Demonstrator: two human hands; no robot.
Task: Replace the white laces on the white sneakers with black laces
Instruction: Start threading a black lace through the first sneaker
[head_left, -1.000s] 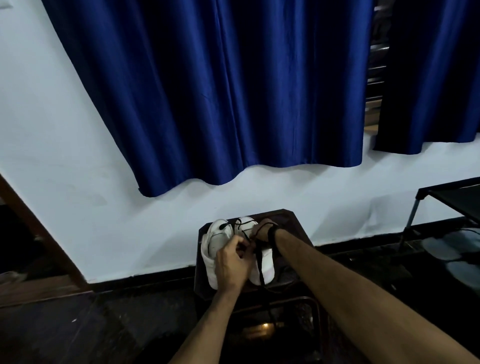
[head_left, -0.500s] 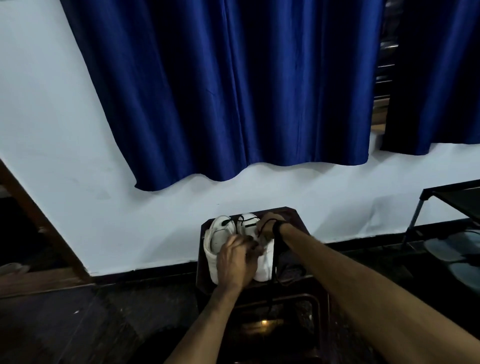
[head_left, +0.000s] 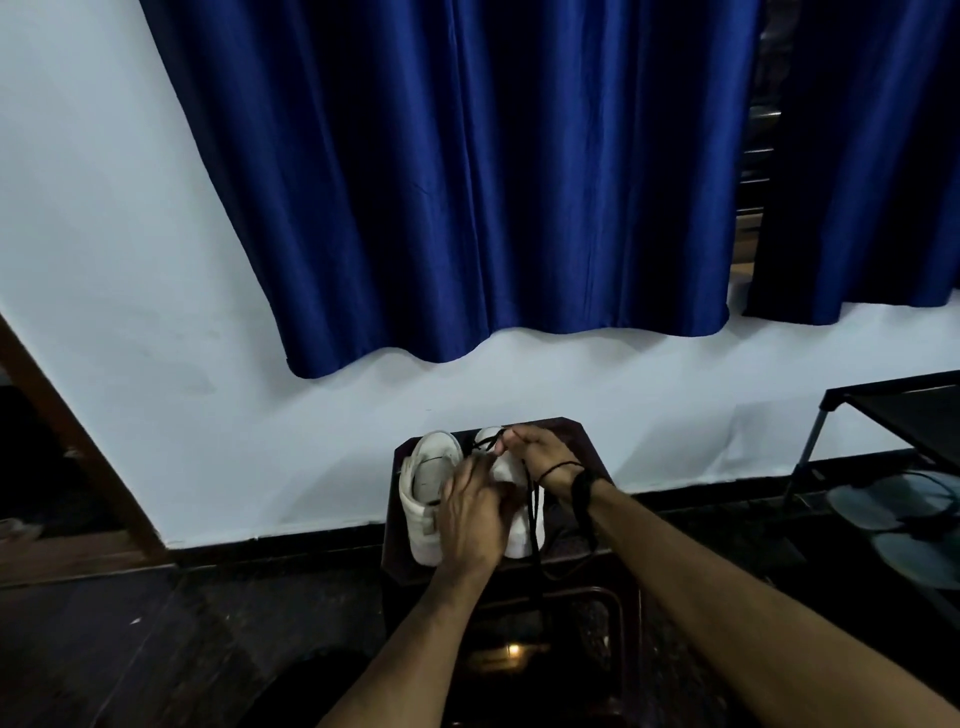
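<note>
Sneakers: two white ones, left sneaker (head_left: 423, 488) and right sneaker (head_left: 514, 525), side by side on one dark stool (head_left: 582, 441) against the wall. One black lace (head_left: 532, 512) trails off the right sneaker toward the stool's near edge. Left hand (head_left: 475, 522) lies over the gap between the shoes, fingers curled; whether it grips lace, cannot tell. Right hand (head_left: 540, 452) pinches the lace at the far end. Blue curtain (head_left: 467, 182) above; dark rack (head_left: 904, 410) stands well apart, right.

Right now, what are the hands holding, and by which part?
The right hand pinches the black lace near its upper end, over the right sneaker. The left hand rests on that sneaker; whether it also holds lace cannot be told.
</note>
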